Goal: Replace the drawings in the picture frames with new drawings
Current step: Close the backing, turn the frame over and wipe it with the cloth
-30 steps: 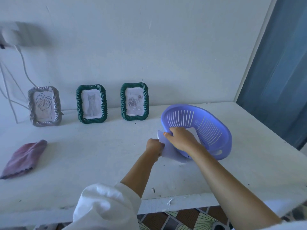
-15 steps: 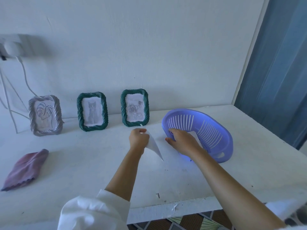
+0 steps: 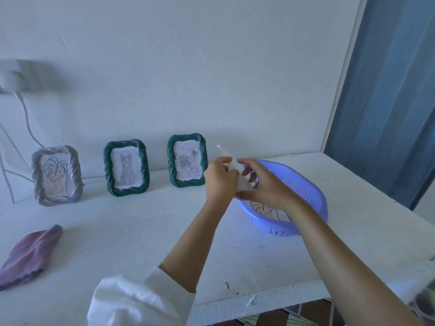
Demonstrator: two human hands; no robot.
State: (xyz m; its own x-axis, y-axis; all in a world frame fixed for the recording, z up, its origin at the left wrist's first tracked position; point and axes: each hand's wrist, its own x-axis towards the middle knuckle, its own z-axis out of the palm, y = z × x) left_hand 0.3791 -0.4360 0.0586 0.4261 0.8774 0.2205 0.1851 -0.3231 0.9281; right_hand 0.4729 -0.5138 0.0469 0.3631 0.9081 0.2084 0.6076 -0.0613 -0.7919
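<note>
Three picture frames stand against the wall: a silver frame (image 3: 56, 175) with a leaf drawing, a green frame (image 3: 126, 167) with a cat drawing, and a green frame (image 3: 187, 160) with a rose drawing. My left hand (image 3: 220, 180) and my right hand (image 3: 263, 184) together hold a white paper sheet (image 3: 233, 165) edge-on above the left rim of the purple basket (image 3: 313, 198). Both hands pinch the sheet. Another drawing (image 3: 266, 209) with a leaf outline lies inside the basket.
A folded purple cloth (image 3: 30, 254) lies at the table's left front. A white cable (image 3: 26, 118) hangs down the wall at the left. A blue curtain (image 3: 388, 90) hangs at the right. The white table's front edge (image 3: 259, 300) is chipped.
My left hand pulled a sheet out of the basket and raised it. My right hand let go of the basket's rim and joined on the sheet. The tilted basket settled flat.
</note>
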